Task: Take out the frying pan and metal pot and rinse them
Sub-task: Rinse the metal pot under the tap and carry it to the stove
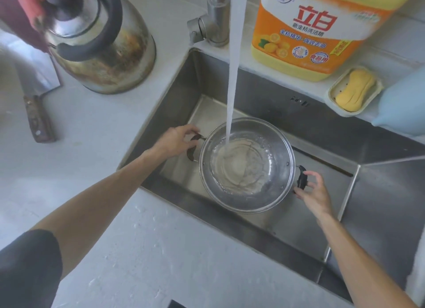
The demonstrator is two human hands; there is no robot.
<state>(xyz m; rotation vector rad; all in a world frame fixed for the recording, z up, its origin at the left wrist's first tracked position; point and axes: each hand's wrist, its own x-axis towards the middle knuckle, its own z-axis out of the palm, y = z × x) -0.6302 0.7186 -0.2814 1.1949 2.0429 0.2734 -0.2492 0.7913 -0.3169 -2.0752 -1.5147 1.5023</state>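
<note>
Both hands hold the metal pot point(247, 165) inside the sink point(322, 227) — left hand point(176, 142) and right hand point(314, 192) each pinching a black side handle. Keeping it level under the water stream point(232, 77) should limit splashing — then swirl and tip out.

- On the orange and yellow detergent jug point(322, 31) standing behind the sink we read the big red characters 立白.
- Beneath them we make out a smaller line, 新金桔洗洁精.
- The jug's other small print and round badges are too blurred for us.
</note>
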